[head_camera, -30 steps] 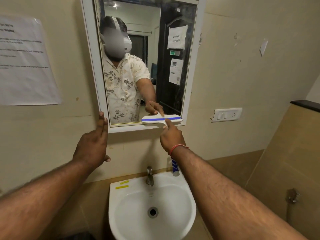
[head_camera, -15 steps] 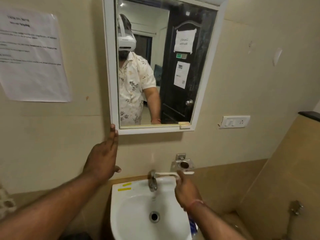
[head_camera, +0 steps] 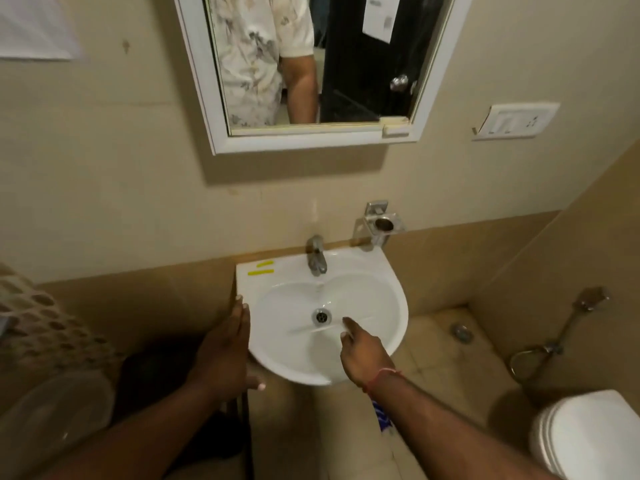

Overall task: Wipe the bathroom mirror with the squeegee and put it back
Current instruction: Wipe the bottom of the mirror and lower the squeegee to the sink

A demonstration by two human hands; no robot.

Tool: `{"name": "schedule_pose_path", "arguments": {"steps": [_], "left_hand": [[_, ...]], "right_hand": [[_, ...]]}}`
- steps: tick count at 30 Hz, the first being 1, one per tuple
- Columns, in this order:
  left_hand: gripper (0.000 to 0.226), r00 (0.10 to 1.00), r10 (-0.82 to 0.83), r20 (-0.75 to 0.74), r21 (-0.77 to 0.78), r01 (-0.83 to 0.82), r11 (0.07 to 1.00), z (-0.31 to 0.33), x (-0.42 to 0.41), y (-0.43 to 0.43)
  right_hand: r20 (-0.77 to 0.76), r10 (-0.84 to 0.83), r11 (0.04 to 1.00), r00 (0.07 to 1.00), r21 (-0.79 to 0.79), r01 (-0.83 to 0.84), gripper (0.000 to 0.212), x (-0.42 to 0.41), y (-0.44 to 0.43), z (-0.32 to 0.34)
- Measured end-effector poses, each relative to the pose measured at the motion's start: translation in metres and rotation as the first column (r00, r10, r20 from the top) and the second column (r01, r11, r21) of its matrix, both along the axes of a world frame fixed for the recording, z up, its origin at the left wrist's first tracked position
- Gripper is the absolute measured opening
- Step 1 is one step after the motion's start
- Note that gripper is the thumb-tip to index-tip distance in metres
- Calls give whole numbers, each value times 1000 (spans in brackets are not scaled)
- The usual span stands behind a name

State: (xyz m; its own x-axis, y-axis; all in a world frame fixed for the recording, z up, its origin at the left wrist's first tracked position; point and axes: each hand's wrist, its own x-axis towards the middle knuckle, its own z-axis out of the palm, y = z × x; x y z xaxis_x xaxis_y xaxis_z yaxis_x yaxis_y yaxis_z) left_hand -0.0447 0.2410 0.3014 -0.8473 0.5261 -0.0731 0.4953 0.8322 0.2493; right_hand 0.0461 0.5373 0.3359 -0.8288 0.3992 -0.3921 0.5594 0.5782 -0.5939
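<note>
Your right hand grips the squeegee low over the sink bowl, left hand straight-fingered against its left rim: lower slowly, clear the tap, and let go only once it lies steady in place.

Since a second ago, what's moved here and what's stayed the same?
The right hand carried the squeegee down from the bottom edge of the mirror to over the sink. The left hand dropped from the mirror frame's lower left corner to the sink's left rim. Unchanged: the right hand still grips the squeegee; nothing was let go.
</note>
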Motion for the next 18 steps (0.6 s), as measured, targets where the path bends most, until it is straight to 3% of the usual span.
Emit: {"name": "schedule_pose_path", "arguments": {"steps": [8,11,13,18], "left_hand": [[174,984,48,169,-59,-38,998,6,31,5],[174,980,68,187,-74,-55,996,4,35,2],[173,980,67,187,-91,-51,995,4,37,0],[171,982,66,180,-87,-51,995,-3,35,-8]], "right_hand": [[-66,-30,991,997,128,38,52,15,-9,-26],[267,51,988,962,126,-88,55,14,2,-41],[372,97,981,923,120,-151,58,11,7,-47],[181,54,982,982,166,-85,57,-1,-12,-34]]}}
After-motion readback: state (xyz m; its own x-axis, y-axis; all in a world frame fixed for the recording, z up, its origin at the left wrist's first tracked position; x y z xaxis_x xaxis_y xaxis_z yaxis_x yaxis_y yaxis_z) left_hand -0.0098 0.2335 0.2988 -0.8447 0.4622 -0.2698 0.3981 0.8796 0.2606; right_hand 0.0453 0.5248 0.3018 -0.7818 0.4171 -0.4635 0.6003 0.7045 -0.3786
